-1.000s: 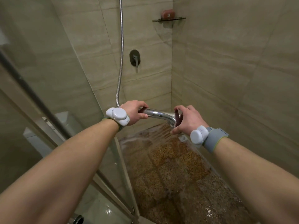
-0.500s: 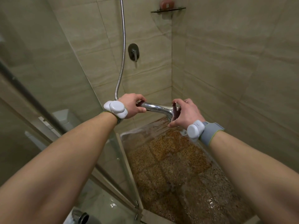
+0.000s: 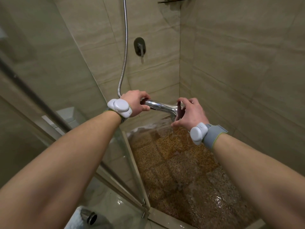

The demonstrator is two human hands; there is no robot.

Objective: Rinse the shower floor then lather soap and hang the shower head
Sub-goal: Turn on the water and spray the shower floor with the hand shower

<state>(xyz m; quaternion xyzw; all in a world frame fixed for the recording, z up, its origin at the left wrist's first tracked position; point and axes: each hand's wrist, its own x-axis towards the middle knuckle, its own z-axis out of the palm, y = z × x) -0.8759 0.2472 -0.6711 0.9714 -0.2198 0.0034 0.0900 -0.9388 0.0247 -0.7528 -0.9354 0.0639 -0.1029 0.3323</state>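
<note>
Fingers (image 3: 145,98) of the left hand (image 3: 136,103) curled round the chrome handle of the shower head (image 3: 160,105), thumb beneath; firm grip. Right hand (image 3: 189,113) cupped over the spray end, fingers bent round it, thumb low, steering the face downward. Head held between both hands above the far end of the shower floor (image 3: 181,171), hose (image 3: 125,47) rising from behind the left wrist. Water falls near the back wall and spreads as a sheet over the brown pebbled surface. Step judged: rinsing, not yet finished. To do it well, tilt the face down, sweep slowly from the far corner toward the threshold, cover the edges, and leave slack in the hose so it does not tug the aim. Floor basin holds shallow moving water. Corner shelf (image 3: 176,1) sits at the top edge; its contents are cut off by the frame.
</note>
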